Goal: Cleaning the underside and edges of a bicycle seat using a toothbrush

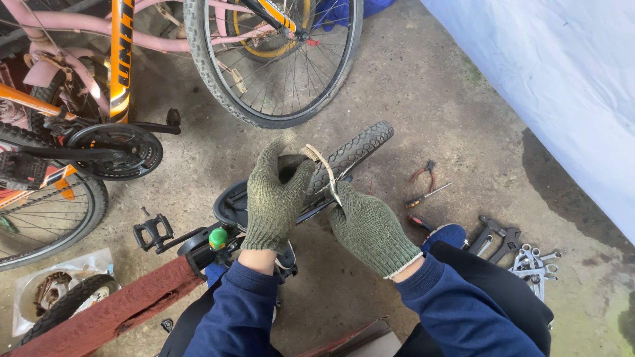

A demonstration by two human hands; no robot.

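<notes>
The floor (pixel 430 92) was grey, dirty concrete with dark stains. A pale blue sheet (pixel 562 86) covered the right side. Soft daylight fell on everything, with no sharp shadows.

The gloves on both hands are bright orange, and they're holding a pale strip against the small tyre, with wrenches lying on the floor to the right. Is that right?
Not quite: the head view shows the gloves are dark green, not orange. The rest holds: both hands hold a pale strip against the small tyre, and wrenches lie on the floor to the right.

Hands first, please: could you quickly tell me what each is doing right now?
Left hand: closed on the small bike tyre.
Right hand: closed, holding the pale strip.
</notes>
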